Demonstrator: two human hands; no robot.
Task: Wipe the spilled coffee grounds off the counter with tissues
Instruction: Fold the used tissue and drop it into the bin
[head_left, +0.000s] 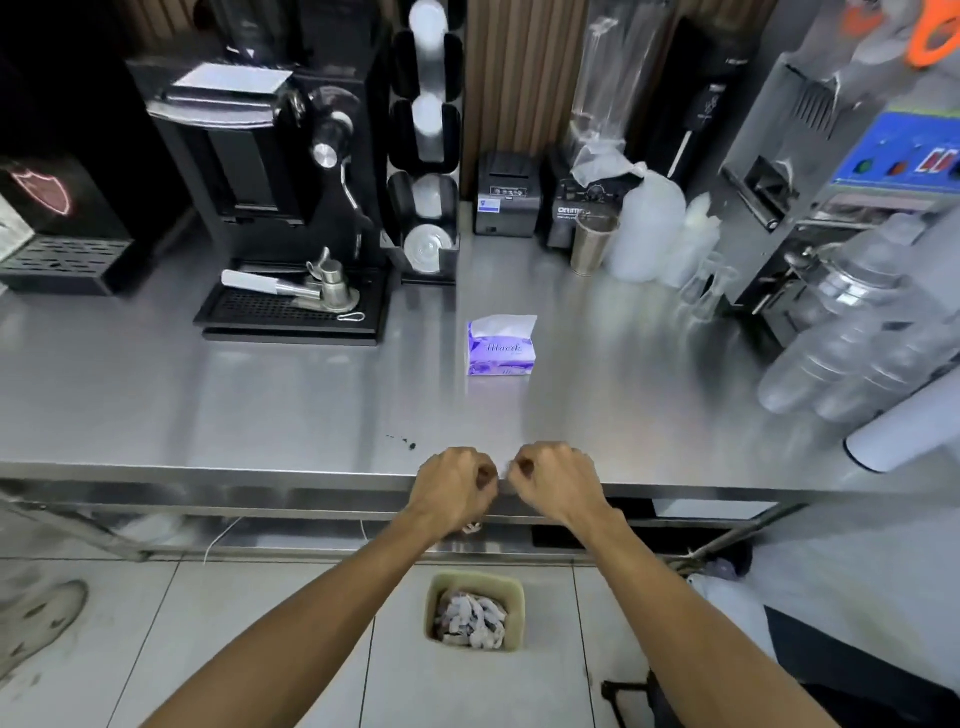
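A few dark specks of coffee grounds (406, 442) lie on the steel counter (260, 405) near its front edge. My left hand (453, 488) and my right hand (556, 480) are both curled into fists side by side over that edge, just right of the specks. A thin white sliver of tissue (502, 474) shows between the fists, and a crumpled white bit pokes out under my left hand. A purple tissue pack (501, 347) with a sheet sticking up stands in the middle of the counter, farther back.
A small bin (475, 613) full of used tissues stands on the floor below my hands. A black coffee machine (270, 171) with its drip tray is at the back left. Stacked clear cups (852, 353) and a white roll (904, 431) lie at the right.
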